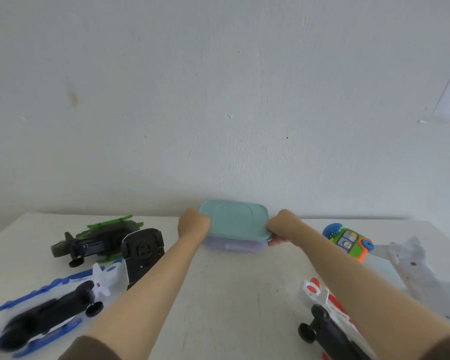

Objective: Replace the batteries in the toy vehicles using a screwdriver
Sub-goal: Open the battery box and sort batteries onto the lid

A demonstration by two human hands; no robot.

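Teal-lidded plastic box [233, 219], centre frame on the white table [231, 294], was clasped at either side by left hand [194, 224] and right hand [281, 226], with toy vehicles [96, 242] lying lower left and lower right.

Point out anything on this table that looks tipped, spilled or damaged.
The green helicopter, the black toy beside it and the blue-and-white helicopter lie with undersides showing rather than standing on their wheels. That suits battery work. Nothing looks spilled or broken.
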